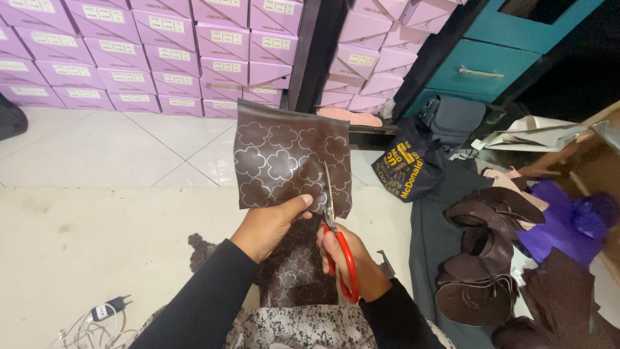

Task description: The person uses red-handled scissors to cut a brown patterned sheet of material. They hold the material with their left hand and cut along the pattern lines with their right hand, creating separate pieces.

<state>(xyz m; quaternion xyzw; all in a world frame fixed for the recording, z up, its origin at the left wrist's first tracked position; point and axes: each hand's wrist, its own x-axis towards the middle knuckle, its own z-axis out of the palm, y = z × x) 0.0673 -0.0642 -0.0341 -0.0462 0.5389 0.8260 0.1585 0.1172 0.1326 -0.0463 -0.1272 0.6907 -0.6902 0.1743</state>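
My left hand pinches the lower edge of a dark brown sheet printed with silver flower outlines and holds it upright in front of me. My right hand grips red-handled scissors; the blades point up and lie on the sheet near its lower right. More of the same patterned brown material hangs down over my lap below both hands.
Stacked lilac boxes line the back wall. A teal drawer cabinet stands at the back right, with a dark printed bag below it. Piles of brown cut pieces and purple material lie at right. A white charger and cable sit at bottom left.
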